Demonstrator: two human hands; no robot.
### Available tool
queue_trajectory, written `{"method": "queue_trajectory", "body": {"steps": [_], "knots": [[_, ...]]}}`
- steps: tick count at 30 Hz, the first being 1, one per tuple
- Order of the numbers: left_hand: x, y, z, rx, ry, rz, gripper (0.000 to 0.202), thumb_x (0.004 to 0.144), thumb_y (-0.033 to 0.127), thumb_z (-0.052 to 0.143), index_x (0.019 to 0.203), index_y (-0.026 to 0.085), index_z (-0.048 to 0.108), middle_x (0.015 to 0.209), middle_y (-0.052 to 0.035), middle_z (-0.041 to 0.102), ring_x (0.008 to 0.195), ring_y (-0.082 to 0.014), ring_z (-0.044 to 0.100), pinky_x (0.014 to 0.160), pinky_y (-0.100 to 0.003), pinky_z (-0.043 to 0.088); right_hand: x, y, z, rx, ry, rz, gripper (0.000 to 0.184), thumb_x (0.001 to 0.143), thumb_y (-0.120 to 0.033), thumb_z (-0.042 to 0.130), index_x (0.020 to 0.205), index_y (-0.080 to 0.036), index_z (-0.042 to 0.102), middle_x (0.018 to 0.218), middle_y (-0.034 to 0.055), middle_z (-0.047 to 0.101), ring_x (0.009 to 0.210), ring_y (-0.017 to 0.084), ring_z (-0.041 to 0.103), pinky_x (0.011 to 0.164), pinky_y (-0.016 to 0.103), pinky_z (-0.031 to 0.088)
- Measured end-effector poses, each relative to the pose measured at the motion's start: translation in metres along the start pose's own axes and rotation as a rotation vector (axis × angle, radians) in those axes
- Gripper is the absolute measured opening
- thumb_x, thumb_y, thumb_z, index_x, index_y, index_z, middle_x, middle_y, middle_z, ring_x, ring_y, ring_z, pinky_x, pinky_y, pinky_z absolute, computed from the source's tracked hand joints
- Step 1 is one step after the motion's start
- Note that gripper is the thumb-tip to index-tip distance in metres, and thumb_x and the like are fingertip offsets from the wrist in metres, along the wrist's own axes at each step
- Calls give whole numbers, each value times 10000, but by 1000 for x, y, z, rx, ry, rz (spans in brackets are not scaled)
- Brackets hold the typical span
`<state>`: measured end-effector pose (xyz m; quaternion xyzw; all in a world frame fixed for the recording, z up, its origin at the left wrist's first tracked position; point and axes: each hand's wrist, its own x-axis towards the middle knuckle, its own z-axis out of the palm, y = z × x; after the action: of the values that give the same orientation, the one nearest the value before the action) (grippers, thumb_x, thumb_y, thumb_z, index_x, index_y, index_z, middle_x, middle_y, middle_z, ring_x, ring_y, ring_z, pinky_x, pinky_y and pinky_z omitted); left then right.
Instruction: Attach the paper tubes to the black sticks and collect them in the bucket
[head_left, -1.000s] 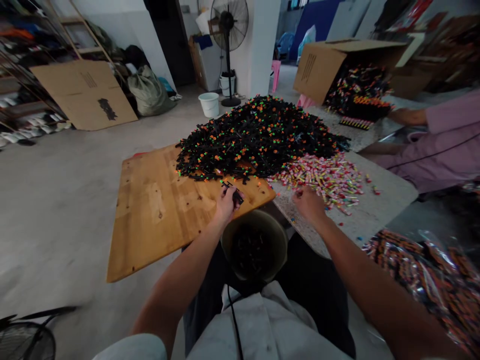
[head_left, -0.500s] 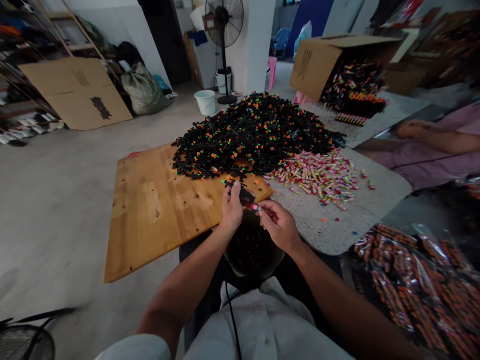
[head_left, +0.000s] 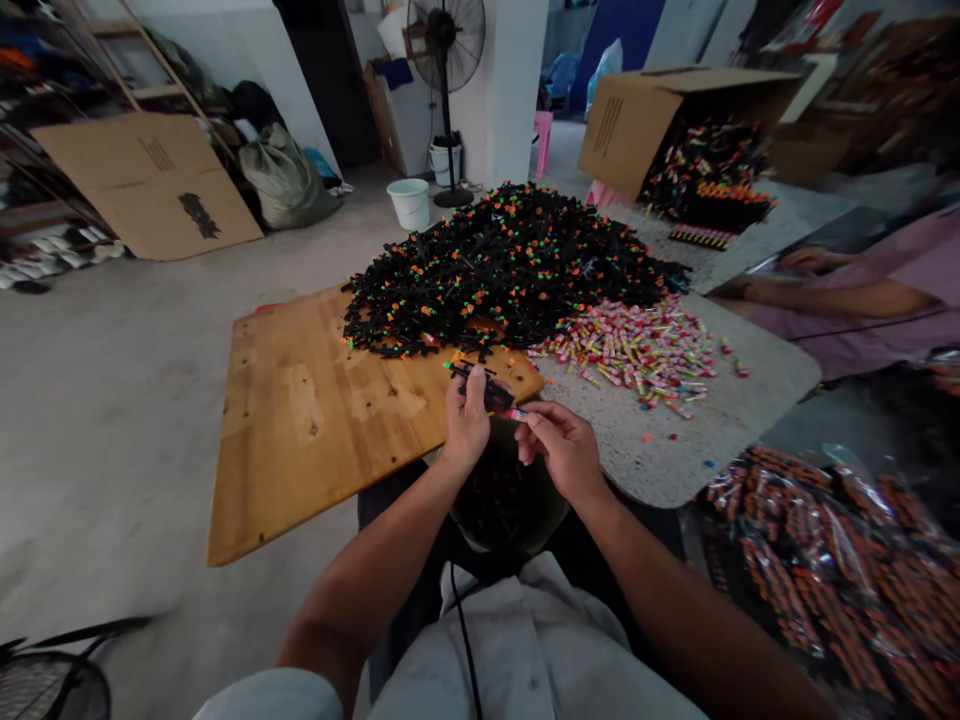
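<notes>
My left hand is closed on a black plastic toy piece, its thumb on top and a green tip sticking out at the far end. In the fingers of my right hand is a small pink-labelled candy tube. The tube's far end meets the near end of the black piece; whether it sits inside, I cannot tell. Just beyond my hands rises a big heap of black plastic pieces with orange and green tips. Many pink and yellow candy tubes lie loose to its right.
A wooden board and a grey stone-like tabletop hold the heaps. Below my hands, a bucket contains dark pieces. Bagged goods lie at right. An open carton stands behind; a co-worker's arm is at right.
My right hand's lower fingers have loosened a little while it keeps the tube at the black piece. The co-worker's arm has shifted toward the table.
</notes>
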<state>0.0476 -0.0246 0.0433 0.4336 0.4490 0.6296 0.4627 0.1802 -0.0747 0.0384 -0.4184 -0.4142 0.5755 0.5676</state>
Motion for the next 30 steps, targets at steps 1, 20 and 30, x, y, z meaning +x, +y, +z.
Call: {"method": "queue_trajectory", "body": {"steps": [1, 20, 30], "knots": [[-1, 0, 0, 1, -5, 1, 575, 966, 726, 526, 765, 193, 610, 590, -23, 637, 496, -145, 597, 503, -267, 473, 0, 0, 1, 38, 9, 22, 263, 836, -419, 794, 947, -187, 740, 657, 3, 716, 435, 133, 606, 416, 249, 484], [-10, -4, -6, 129, 5, 154, 581, 1009, 666, 499, 740, 177, 661, 629, -34, 653, 499, -119, 556, 494, -246, 440, -5, -1, 17, 361, 220, 257, 308, 665, -340, 881, 870, -143, 763, 608, 4, 701, 435, 98, 587, 375, 180, 459], [-20, -10, 0, 45, 93, 22, 534, 1010, 594, 536, 698, 174, 649, 581, -20, 609, 467, -105, 499, 455, -228, 387, -8, 8, 23, 354, 289, 219, 282, 701, -357, 850, 867, -164, 729, 621, -4, 696, 450, 109, 595, 382, 196, 468]]}}
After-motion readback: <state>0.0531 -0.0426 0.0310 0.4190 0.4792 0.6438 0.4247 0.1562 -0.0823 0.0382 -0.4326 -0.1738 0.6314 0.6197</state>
